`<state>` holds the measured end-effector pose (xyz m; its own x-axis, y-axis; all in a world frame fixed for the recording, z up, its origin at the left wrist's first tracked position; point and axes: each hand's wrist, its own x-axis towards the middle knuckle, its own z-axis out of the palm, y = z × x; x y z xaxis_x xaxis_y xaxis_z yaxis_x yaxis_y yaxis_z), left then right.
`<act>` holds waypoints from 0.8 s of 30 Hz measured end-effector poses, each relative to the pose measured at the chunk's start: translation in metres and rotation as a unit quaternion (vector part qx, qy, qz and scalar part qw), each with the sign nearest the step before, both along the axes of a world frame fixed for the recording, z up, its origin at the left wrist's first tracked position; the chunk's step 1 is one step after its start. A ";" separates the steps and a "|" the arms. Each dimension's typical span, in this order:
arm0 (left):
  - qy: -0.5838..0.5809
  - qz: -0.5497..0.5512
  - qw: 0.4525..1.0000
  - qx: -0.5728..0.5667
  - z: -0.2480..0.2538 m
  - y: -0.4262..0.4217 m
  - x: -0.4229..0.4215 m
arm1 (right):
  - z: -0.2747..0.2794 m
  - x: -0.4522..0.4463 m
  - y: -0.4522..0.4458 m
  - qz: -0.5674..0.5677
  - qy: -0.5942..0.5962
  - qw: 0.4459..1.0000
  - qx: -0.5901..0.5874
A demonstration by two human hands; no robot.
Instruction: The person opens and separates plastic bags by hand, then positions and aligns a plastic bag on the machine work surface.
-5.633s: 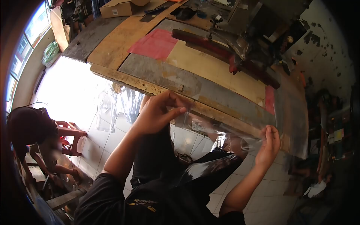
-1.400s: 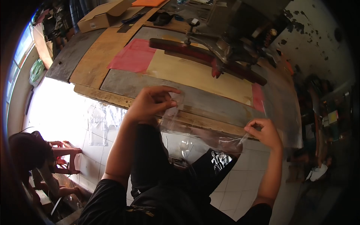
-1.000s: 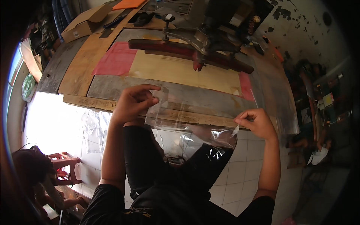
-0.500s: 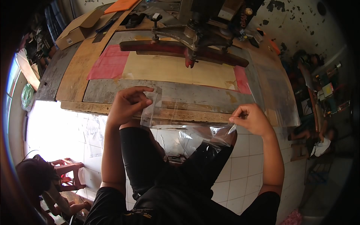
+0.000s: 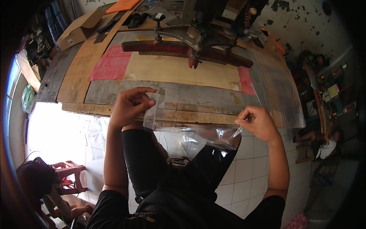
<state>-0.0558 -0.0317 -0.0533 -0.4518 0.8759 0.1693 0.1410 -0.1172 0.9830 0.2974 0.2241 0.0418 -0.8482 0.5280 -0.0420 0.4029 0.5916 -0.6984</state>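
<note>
A clear plastic sheet (image 5: 194, 133) is stretched between my two hands, over my lap and the table's front edge. My left hand (image 5: 133, 105) pinches its left end, with thumb and index finger near each other. Its right corner is gripped in the fingers of my right hand (image 5: 254, 121), where the film bunches and shines. Beyond them lies the machine bed with a long yellow strip (image 5: 183, 70) and a pink patch (image 5: 110, 63) at its left. Above that hangs a dark red press bar (image 5: 187, 53).
An open cardboard box (image 5: 80, 30) stands at the back left. More clear film (image 5: 282, 99) lies on the table's right side. A person sits by a red stool (image 5: 70, 173) at lower left; another person (image 5: 327, 147) is far right.
My right hand has shifted very slightly to the right, drawing the plastic sheet a little straighter. My left hand has hardly moved.
</note>
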 end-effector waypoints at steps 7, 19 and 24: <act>-0.001 -0.004 1.000 -0.001 0.000 0.000 0.000 | 0.001 0.004 -0.003 -0.013 0.009 1.000 -0.006; -0.004 0.010 1.000 -0.014 0.001 -0.001 0.001 | 0.003 0.012 -0.002 0.040 0.065 0.996 -0.050; 0.000 0.021 1.000 -0.006 0.001 -0.001 0.002 | -0.006 0.017 -0.002 0.012 0.099 0.992 -0.077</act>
<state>-0.0535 -0.0329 -0.0525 -0.4886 0.8578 0.1595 0.1456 -0.1000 0.9843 0.3141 0.2219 0.0363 -0.8605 0.5071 0.0490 0.2349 0.4801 -0.8452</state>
